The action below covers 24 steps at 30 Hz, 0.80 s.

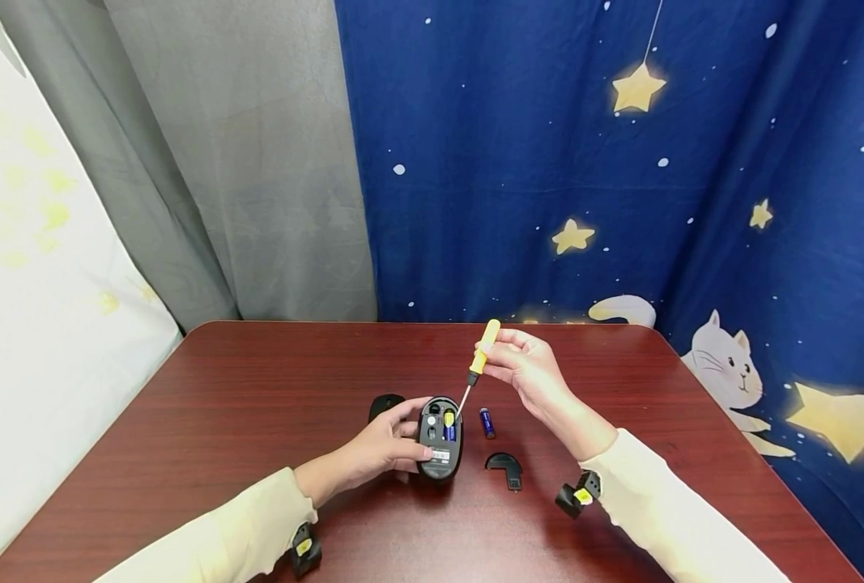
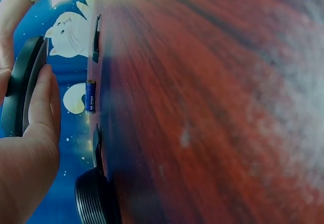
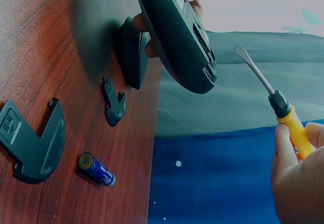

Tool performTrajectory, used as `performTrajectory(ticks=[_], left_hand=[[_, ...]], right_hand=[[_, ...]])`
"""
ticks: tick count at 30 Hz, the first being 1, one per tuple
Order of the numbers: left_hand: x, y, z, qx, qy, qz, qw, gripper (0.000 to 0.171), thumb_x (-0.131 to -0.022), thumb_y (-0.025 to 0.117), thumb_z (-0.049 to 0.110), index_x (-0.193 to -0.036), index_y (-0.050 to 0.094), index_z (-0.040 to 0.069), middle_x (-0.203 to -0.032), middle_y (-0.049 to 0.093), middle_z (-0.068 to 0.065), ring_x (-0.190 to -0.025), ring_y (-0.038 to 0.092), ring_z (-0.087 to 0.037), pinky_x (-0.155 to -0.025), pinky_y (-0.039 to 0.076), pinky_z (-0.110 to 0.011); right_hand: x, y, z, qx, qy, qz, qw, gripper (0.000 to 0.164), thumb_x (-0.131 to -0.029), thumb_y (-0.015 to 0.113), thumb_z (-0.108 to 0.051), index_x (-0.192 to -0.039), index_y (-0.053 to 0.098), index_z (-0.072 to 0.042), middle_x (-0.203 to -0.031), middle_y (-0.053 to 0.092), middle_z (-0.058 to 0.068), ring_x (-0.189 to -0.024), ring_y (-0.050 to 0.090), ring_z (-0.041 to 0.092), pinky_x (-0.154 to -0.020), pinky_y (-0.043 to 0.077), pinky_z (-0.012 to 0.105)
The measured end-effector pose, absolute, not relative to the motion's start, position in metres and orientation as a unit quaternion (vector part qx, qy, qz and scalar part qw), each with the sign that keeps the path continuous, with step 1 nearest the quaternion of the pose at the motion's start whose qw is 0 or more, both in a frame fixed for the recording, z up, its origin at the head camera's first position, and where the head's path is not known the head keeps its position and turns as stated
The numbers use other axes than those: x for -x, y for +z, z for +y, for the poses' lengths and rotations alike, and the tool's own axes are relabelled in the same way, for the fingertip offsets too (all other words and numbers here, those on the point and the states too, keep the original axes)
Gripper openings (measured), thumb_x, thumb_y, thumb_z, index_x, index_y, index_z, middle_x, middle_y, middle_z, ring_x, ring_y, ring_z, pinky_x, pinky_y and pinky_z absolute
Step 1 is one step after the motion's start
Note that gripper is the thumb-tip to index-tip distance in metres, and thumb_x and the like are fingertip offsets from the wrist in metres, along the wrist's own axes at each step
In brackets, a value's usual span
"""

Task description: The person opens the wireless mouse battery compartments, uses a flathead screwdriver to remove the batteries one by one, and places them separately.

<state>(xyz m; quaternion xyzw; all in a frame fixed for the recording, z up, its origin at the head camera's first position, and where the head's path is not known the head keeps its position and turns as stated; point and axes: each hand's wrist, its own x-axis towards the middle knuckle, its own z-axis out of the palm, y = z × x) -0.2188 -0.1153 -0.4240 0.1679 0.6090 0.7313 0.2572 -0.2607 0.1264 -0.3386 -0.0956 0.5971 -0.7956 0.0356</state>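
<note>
Tilted up off the table, a black computer mouse (image 1: 440,441) is gripped in my left hand (image 1: 388,441), its underside facing me. Its battery bay is uncovered, and a blue-and-yellow battery (image 1: 449,424) lies inside. My right hand (image 1: 534,368) pinches the yellow handle of a flathead screwdriver (image 1: 484,350) between thumb and fingers, with the shaft slanting down to the bay in the head view. From the right wrist, the blade tip (image 3: 240,50) shows a gap from the mouse. A loose blue battery (image 1: 487,423) lies on the table, right of the mouse.
Nearer me than the loose battery lies a black hook-shaped battery cover (image 1: 504,463). A second, smaller-looking black cover piece (image 3: 114,105) shows in the right wrist view. Behind my left hand sits another black object (image 1: 384,404), partly hidden. Curtains hang beyond the table's (image 1: 271,364) far edge.
</note>
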Motion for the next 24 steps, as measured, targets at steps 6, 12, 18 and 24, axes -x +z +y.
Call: performTrajectory(ticks=[6, 12, 18, 24], left_hand=[[0.2178, -0.4242, -0.1159, -0.173, 0.732, 0.606, 0.26, 0.077, -0.083, 0.07, -0.001, -0.149, 0.03, 0.01, -0.122, 0.059, -0.024, -0.098, 0.066, -0.031, -0.08, 0.055, -0.044], [0.2169, -0.4246, -0.1164, -0.177, 0.733, 0.6, 0.267, 0.076, -0.084, 0.069, -0.001, -0.149, 0.031, 0.01, -0.122, 0.059, -0.024, -0.098, 0.066, -0.031, -0.081, 0.055, -0.044], [0.2162, -0.4247, -0.1166, -0.178, 0.731, 0.601, 0.268, 0.075, -0.084, 0.069, -0.001, -0.148, 0.032, 0.011, -0.122, 0.06, -0.024, -0.099, 0.066, -0.031, -0.081, 0.054, -0.045], [0.2152, -0.4233, -0.1171, -0.173, 0.732, 0.602, 0.269, 0.076, -0.084, 0.07, 0.0, -0.149, 0.031, 0.01, -0.122, 0.06, -0.023, -0.099, 0.066, -0.031, -0.081, 0.055, -0.045]], right_hand=[[0.2611, -0.3372, 0.1258, 0.089, -0.794, 0.599, 0.046, 0.042, -0.091, 0.058, 0.008, -0.129, 0.044, 0.017, -0.095, 0.067, 0.007, -0.084, 0.069, 0.015, -0.079, 0.055, 0.034], [0.2622, -0.3375, 0.1249, 0.096, -0.794, 0.597, 0.055, 0.035, -0.091, 0.059, 0.008, -0.124, 0.048, 0.015, -0.092, 0.067, 0.006, -0.082, 0.069, 0.015, -0.078, 0.055, 0.034], [0.2633, -0.3378, 0.1258, 0.116, -0.792, 0.596, 0.062, 0.014, -0.09, 0.06, 0.007, -0.102, 0.057, 0.001, -0.09, 0.068, 0.007, -0.08, 0.069, 0.016, -0.078, 0.055, 0.036], [0.2648, -0.3379, 0.1267, 0.119, -0.794, 0.593, 0.059, 0.017, -0.091, 0.06, 0.007, -0.107, 0.055, 0.003, -0.091, 0.067, 0.008, -0.081, 0.069, 0.018, -0.078, 0.055, 0.036]])
